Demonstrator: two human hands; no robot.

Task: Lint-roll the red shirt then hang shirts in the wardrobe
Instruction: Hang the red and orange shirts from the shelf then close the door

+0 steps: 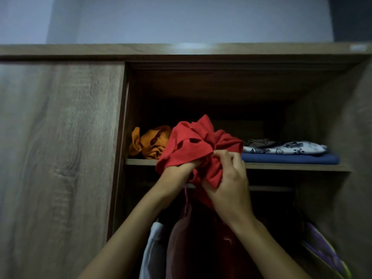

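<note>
Setting: you face an open wooden wardrobe (60, 137) in dim light, its left door closed and the right side open.
Red shirt: a bunched red shirt (193, 146) is held up in front of the shelf edge, at the middle of the opening, with a fold trailing down between your hands.
Left hand: your left hand (185, 168) reaches up from below and is mostly buried in the cloth; its fingers appear to grip the red shirt, though the fabric hides them.
Right hand: your right hand (229, 184) sits just right of the left, back toward you, with fingers and thumb curled and pinching a fold of the red shirt.
Shelf: a wooden shelf (291, 167) runs across the opening behind the shirt.
On the shelf, left: a crumpled orange garment (151, 143) lies just behind the red shirt.
On the shelf, right: a folded blue cloth (289, 159) lies flat with a white patterned cloth (285, 148) on top of it.
Below the shelf: a hanging rail (269, 188) crosses the dark space, with hanging clothes (181, 238) beneath your arms, white and dark red among them.
Far right, low: a purple garment (322, 246), blurred.
</note>
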